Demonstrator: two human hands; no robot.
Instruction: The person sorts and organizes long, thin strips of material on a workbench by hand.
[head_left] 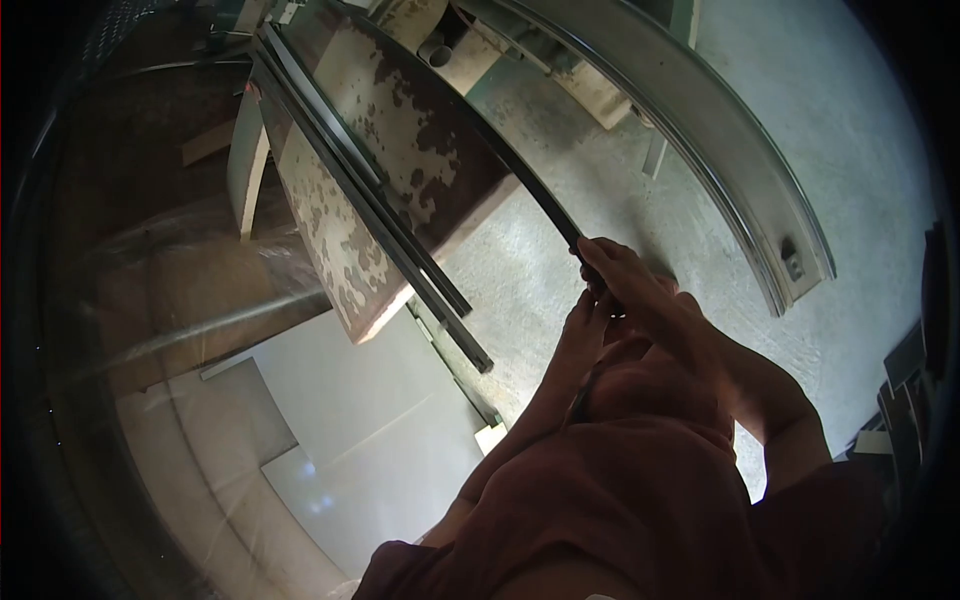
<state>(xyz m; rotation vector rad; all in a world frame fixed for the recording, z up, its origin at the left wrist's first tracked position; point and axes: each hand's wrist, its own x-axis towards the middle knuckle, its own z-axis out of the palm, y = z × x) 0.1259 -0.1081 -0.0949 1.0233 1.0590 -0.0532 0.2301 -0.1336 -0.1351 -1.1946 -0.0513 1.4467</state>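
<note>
A long dark strip [535,182] runs from the upper left over a worn, patchy tabletop [410,150] and ends at my hands. My right hand [625,275] is closed round its near end. Close beside it, my left hand [588,325] has its fingers bent at the same end, lower down; its fingertips are partly hidden. Two more dark metal bars [400,255] lie side by side on the worn tabletop to the left, their near ends sticking out past its edge.
A large metal channel [720,130] stretches across the upper right. Pale sheets [370,420] lie at the lower left, beside plastic film [180,320]. A white panel [247,165] stands near the left. Dark stacked pieces [905,390] are at the far right.
</note>
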